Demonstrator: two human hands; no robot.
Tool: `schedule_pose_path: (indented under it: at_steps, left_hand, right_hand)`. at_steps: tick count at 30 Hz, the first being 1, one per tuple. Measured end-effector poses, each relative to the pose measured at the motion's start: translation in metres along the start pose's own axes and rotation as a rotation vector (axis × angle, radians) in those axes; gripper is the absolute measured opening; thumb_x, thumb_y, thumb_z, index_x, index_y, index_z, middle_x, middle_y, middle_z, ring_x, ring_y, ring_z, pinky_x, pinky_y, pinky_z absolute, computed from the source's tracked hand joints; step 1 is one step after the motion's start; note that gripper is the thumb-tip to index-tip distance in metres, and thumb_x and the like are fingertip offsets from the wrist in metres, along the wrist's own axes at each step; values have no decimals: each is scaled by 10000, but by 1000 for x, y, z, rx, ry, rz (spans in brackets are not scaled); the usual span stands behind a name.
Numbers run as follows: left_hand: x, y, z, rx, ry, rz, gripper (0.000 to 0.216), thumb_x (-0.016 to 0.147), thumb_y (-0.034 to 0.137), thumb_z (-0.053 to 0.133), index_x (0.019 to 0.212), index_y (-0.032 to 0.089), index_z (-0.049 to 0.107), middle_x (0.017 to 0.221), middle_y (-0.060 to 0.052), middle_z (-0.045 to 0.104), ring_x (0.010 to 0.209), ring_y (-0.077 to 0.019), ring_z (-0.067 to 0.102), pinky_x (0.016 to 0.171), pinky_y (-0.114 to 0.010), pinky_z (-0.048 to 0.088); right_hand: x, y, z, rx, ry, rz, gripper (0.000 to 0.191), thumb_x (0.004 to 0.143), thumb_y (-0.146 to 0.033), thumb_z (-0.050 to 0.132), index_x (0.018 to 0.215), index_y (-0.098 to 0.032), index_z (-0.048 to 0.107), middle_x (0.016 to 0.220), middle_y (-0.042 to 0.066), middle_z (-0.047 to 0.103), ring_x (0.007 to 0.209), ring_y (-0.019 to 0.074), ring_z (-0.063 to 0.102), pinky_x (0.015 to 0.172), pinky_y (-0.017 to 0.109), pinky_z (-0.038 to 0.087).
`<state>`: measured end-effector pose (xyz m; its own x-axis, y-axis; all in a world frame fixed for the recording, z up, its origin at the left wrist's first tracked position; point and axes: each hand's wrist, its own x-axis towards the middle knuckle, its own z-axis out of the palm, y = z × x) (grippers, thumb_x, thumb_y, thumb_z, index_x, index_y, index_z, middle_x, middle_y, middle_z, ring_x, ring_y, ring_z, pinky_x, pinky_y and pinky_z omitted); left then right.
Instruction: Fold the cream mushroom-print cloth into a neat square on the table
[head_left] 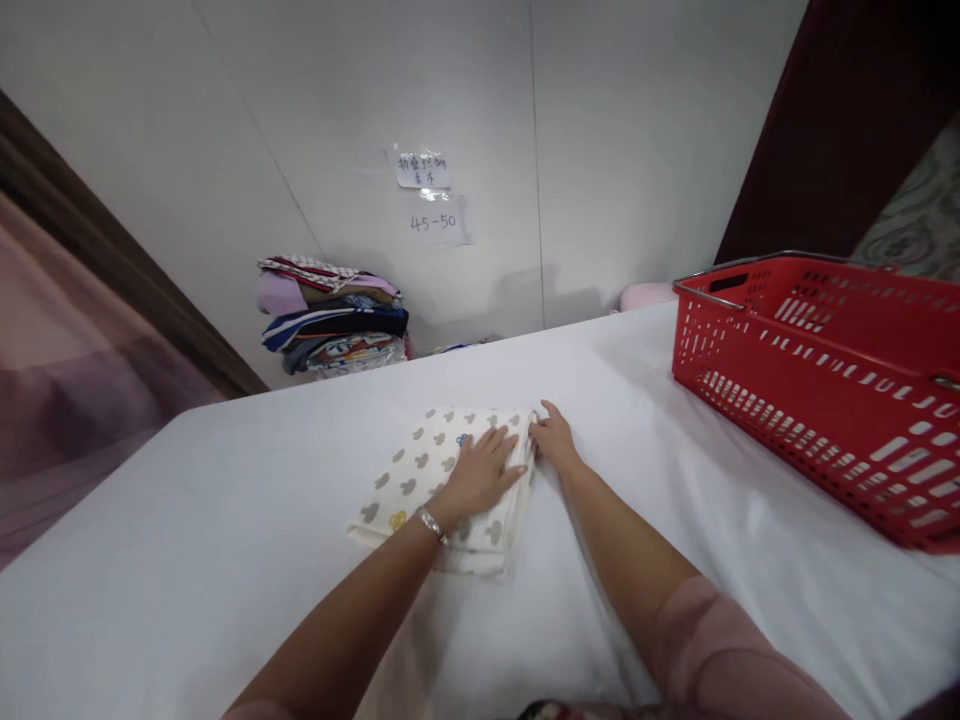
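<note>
A folded cream cloth (411,476) with grey mouse-head-like prints and a few coloured marks lies on the white-covered table (247,500). My left hand (480,478) rests flat on top of it, fingers spread, a silver bracelet at the wrist. At the cloth's far right corner, my right hand (553,440) has its fingers curled around the folded edge, with the index finger pointing away. Several layers show along the cloth's right and near edges. The fingertips of my right hand are partly hidden by the fabric.
A red plastic basket (795,370) with metal handles stands at the table's right. Beyond the far edge, a stack of folded fabrics (334,315) leans by the white wall, which bears two paper signs (437,222). A pink curtain (67,380) hangs at left.
</note>
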<state>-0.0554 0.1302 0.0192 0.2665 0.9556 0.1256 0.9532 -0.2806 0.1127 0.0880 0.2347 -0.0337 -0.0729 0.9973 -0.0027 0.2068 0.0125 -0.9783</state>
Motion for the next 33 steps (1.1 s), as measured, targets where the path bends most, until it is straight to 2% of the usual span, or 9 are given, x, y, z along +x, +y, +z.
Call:
schedule_pose_path:
  at_steps: [3, 8, 13, 17, 20, 22, 28, 31, 33]
  left_hand:
    - [-16, 7, 4, 14, 4, 14, 539, 928, 501, 277, 1399, 245, 326, 1483, -80, 299, 1372, -266, 234, 1079, -554, 196]
    - [-18, 8, 6, 0, 37, 14, 529, 927, 496, 294, 1386, 240, 352, 1472, -86, 319, 1364, -273, 254, 1074, -555, 208]
    - [-19, 6, 6, -35, 80, 18, 508, 924, 496, 313, 1365, 257, 391, 1459, -82, 346, 1360, -270, 264, 1077, -551, 203]
    - [-18, 6, 8, -30, 59, 12, 513, 928, 500, 292, 1375, 262, 375, 1472, -74, 322, 1365, -266, 249, 1076, -559, 190]
    - [-15, 6, 9, -20, 42, 8, 500, 928, 489, 306, 1373, 272, 380, 1471, -71, 325, 1364, -265, 253, 1076, -564, 184]
    - [-15, 7, 7, -30, 15, -5, 498, 926, 485, 315, 1370, 271, 387, 1473, -73, 320, 1365, -269, 248, 1076, -566, 182]
    - [-49, 23, -9, -140, -71, -68, 537, 919, 522, 304, 1388, 265, 353, 1476, -70, 316, 1374, -264, 227, 1079, -541, 199]
    - [-75, 34, -13, -161, -36, -78, 537, 922, 519, 297, 1379, 245, 371, 1466, -78, 334, 1368, -257, 244, 1088, -516, 202]
    - [-89, 40, -11, -149, 15, -94, 525, 922, 503, 319, 1363, 229, 399, 1450, -83, 363, 1356, -257, 272, 1091, -512, 203]
  right_hand:
    - [-2, -5, -1, -58, 15, -4, 638, 680, -196, 569, 1307, -186, 454, 758, -9, 637, 672, 141, 594, 662, 252, 481]
    - [-4, -17, -12, -159, 40, -27, 485, 715, -242, 556, 1194, -167, 554, 885, 35, 660, 804, 168, 610, 815, 305, 471]
    - [-4, -25, -23, -67, 159, -204, 394, 814, -241, 431, 1182, -175, 555, 1111, 67, 634, 982, 160, 589, 906, 314, 441]
    - [-8, -25, -19, -162, -14, -388, 397, 861, -303, 440, 1236, -210, 530, 1311, 56, 526, 1209, 165, 461, 1017, 334, 357]
    - [-9, -21, -16, -341, -258, -419, 338, 858, -320, 483, 1166, -234, 591, 1286, 45, 549, 1226, 173, 450, 1053, 336, 312]
    - [-8, -16, -17, -370, -319, -398, 313, 880, -325, 453, 1136, -238, 611, 1248, 41, 578, 1206, 170, 473, 1053, 337, 311]
    - [-2, -8, -21, -304, -315, -383, 333, 903, -321, 402, 1162, -238, 595, 1268, 18, 569, 1193, 157, 486, 1051, 336, 311]
    - [-3, -16, -19, -331, -246, -364, 355, 911, -314, 378, 1183, -215, 583, 1282, 36, 557, 1234, 168, 446, 1058, 346, 297]
    - [-6, -24, -18, -391, -174, -432, 376, 919, -294, 354, 1225, -202, 552, 1333, 49, 510, 1307, 177, 352, 1082, 363, 249]
